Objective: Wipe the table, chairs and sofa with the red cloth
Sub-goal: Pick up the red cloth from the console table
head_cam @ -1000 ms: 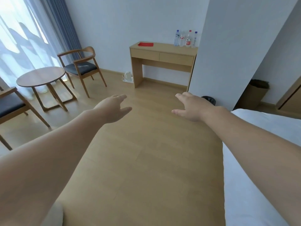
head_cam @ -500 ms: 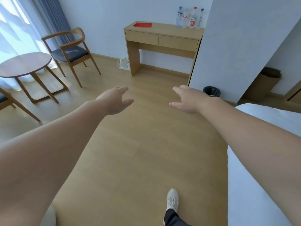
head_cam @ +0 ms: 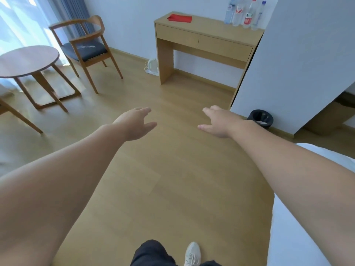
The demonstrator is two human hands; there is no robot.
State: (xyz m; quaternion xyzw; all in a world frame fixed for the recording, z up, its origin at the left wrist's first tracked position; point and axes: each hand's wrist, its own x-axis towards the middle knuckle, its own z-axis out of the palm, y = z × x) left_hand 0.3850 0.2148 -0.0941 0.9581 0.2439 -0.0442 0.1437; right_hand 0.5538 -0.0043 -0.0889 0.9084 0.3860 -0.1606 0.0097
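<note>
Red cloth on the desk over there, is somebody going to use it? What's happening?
A person is standing on the wood floor with both arms stretched out in front. The left hand and right hand are open and empty. The red cloth lies untouched on the desk, at the opposite end from the water bottles. The round table and the chair stand off to the left. No wiping yet.

The viewpoint has advanced toward the desk [head_cam: 209,33], so the red cloth [head_cam: 180,17] on its top now appears nearer and larger. The round table [head_cam: 26,60] and chair [head_cam: 84,47] have shifted accordingly. A dark trouser leg [head_cam: 153,252] has entered beside the white shoe [head_cam: 192,253].
</note>
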